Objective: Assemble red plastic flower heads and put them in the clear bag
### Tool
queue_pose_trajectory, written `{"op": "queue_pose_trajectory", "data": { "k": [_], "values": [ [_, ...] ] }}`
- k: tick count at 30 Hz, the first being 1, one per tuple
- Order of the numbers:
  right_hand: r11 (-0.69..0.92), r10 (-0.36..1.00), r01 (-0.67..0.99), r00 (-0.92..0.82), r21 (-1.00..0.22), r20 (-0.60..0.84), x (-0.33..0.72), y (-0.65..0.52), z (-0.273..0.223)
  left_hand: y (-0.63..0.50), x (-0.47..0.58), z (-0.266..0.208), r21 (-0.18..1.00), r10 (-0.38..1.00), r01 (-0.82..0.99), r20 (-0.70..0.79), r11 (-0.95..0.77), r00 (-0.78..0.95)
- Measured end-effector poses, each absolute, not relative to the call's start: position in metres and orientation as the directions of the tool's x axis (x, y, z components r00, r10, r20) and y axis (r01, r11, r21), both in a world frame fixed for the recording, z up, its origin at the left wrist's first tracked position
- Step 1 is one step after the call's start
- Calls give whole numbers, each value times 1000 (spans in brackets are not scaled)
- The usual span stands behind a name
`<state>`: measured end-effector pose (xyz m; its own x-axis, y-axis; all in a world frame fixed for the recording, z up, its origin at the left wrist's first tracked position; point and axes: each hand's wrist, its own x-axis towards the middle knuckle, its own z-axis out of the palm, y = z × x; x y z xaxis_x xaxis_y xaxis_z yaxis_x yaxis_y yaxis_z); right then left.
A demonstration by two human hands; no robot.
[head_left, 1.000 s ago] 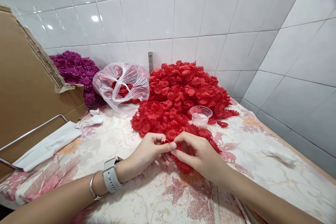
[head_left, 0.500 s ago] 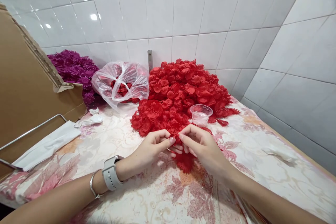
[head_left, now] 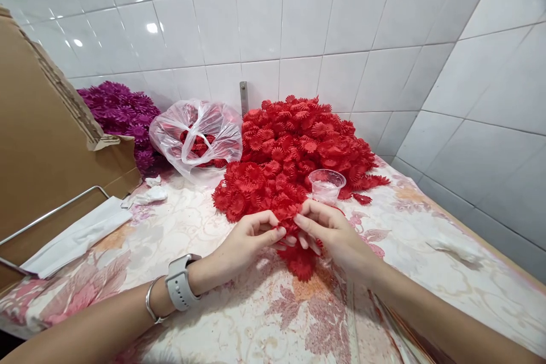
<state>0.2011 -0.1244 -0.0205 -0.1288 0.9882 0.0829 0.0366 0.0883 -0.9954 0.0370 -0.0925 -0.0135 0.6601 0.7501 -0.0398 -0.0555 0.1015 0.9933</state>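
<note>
Both hands are close together over the table, in front of a heap of red fabric flowers (head_left: 298,148). My left hand (head_left: 251,233), with a grey watch (head_left: 182,281) on its wrist, pinches a red fabric flower (head_left: 285,226) between thumb and fingers. Opposite it, my right hand (head_left: 328,233) is closed in a pinch at the same red piece, which the fingers partly cover. Below the fingertips another red fabric flower (head_left: 301,263) shows. A clear plastic cup (head_left: 326,185) stands just beyond my right hand, against the heap.
A tied clear plastic bag (head_left: 196,136) with red pieces sits left of the heap, and purple fabric flowers (head_left: 121,119) lie behind a cardboard box (head_left: 55,125). White paper (head_left: 77,239) lies at the left. Tiled walls (head_left: 256,17) close off the back and right.
My right hand has shifted slightly up and to the right, away from the left. My left hand stays almost where it was, still pinching.
</note>
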Motion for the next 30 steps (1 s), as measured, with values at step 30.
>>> {"op": "queue_pose_trajectory", "data": {
  "k": [30],
  "values": [
    [427, 904, 570, -294, -701, 312, 195, -135, -11, -93, 36, -12, 978, 878, 165, -188, 127, 440]
  ]
}}
